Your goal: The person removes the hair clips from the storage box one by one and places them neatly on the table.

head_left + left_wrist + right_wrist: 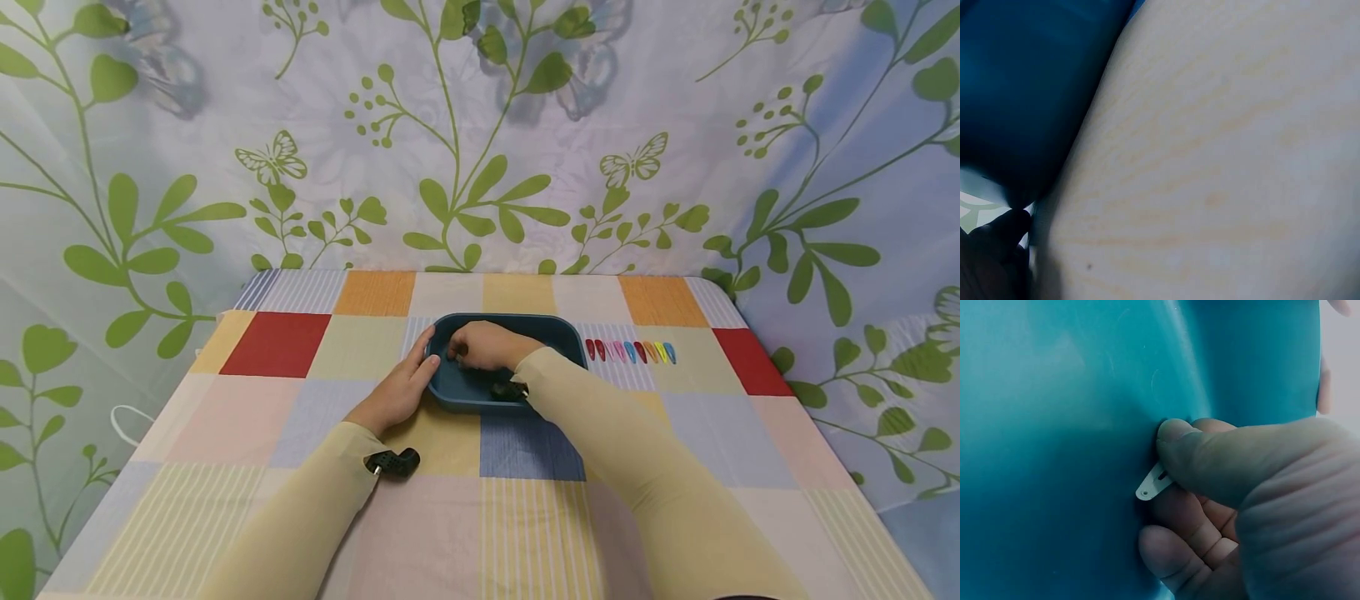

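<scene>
A dark teal rectangular tray point(480, 407) sits on the patchwork cloth. Inside it, toward its left end, is my right hand point(491, 346). In the right wrist view, that hand pinches a pale snap hair clip point(1146, 487) between thumb and fingers, close to the tray's inner surface; the clip's other end is hidden under the thumb. My left hand point(397, 392) rests against the tray's left outer side, fingers extended and thumb near the rim. The left wrist view shows only a dark part of that hand point(997, 250) beside the tray wall point(1035, 81).
A row of several colourful snap hair clips point(630, 352), red, pink, blue, orange and yellow, lies on the cloth just right of the tray. A patterned curtain point(480, 133) hangs behind the table point(420, 533). A white cable point(123, 417) loops at the table's left edge.
</scene>
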Motion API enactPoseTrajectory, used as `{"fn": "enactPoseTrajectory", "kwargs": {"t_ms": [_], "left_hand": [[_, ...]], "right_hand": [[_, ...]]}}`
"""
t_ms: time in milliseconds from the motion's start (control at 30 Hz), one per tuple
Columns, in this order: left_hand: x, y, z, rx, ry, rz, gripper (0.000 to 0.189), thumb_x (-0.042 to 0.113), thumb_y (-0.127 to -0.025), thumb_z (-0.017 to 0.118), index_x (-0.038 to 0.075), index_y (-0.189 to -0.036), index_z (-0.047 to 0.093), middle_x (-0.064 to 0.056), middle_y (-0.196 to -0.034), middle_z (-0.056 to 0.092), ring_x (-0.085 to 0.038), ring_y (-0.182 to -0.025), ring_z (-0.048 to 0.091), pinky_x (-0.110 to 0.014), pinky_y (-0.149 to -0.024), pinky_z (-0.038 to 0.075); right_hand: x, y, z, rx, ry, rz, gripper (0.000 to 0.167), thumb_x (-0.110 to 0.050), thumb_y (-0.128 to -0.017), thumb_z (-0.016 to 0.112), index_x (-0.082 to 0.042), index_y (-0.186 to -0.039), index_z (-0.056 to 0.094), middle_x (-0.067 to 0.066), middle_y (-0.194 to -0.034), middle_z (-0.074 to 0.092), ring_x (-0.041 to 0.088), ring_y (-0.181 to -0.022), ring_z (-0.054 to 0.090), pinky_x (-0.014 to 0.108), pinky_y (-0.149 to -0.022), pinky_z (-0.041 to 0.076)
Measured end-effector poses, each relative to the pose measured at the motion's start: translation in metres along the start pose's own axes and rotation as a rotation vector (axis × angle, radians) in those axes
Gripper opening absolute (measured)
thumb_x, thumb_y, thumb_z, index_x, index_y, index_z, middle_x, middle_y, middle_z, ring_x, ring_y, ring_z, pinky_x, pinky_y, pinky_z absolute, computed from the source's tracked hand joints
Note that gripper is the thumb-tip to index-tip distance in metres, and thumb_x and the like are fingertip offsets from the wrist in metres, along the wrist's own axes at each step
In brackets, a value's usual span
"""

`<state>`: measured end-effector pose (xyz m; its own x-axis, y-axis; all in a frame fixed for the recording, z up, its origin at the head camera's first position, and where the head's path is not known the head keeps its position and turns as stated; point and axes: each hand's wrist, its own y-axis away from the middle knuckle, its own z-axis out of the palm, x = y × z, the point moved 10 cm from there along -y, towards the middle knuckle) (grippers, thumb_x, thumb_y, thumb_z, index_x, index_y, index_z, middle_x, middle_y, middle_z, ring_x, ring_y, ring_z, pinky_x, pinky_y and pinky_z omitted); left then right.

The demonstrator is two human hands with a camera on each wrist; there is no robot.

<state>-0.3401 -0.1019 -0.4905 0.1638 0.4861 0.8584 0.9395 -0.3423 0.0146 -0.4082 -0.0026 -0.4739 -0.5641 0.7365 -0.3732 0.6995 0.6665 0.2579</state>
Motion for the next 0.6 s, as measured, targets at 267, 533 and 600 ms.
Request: {"fn": "enactPoseTrajectory", "kwargs": {"t_ms": [267, 533, 600], "left_hand": [[-0.0001, -0.0002, -0.0004, 0.005, -0.014, -0.012, 0.062, 0.041, -0.116, 0.033, 0.035, -0.171, 0.005, -0.011, -0.176, 0.018, -0.037, -0.161, 0.023, -0.059, -0.130, 0.018], [-0.0009, 0.0001, -0.0012, 0.009, -0.020, -0.013, 0.061, 0.040, -0.116, 0.032, 0.034, -0.171, 0.005, -0.013, -0.176, 0.018, -0.037, -0.161, 0.022, -0.061, -0.130, 0.018], [-0.0016, -0.0004, -0.0007, 0.009, -0.023, -0.016, 0.061, 0.040, -0.116, 0.032, 0.035, -0.171, 0.005, -0.013, -0.176, 0.018, -0.037, -0.161, 0.023, -0.061, -0.130, 0.018]], "right_hand": [[0.0025, -0.0010, -0.0006, 0.009, 0.012, 0.003, 0.023, -0.013, -0.102, 0.067, -0.011, -0.123, 0.076, 0.003, -0.102, 0.074, 0.011, -0.078, 0.067, 0.030, -0.082, 0.056], [0.0009, -0.0002, -0.0020, 0.018, 0.022, -0.004, 0.027, -0.011, -0.104, 0.062, -0.009, -0.128, 0.075, 0.004, -0.105, 0.073, 0.015, -0.091, 0.063, 0.033, -0.091, 0.054], [0.0011, 0.0002, -0.0025, 0.024, 0.031, -0.009, 0.028, -0.011, -0.104, 0.061, -0.010, -0.129, 0.074, 0.004, -0.106, 0.073, 0.016, -0.093, 0.062, 0.033, -0.093, 0.053]]}}
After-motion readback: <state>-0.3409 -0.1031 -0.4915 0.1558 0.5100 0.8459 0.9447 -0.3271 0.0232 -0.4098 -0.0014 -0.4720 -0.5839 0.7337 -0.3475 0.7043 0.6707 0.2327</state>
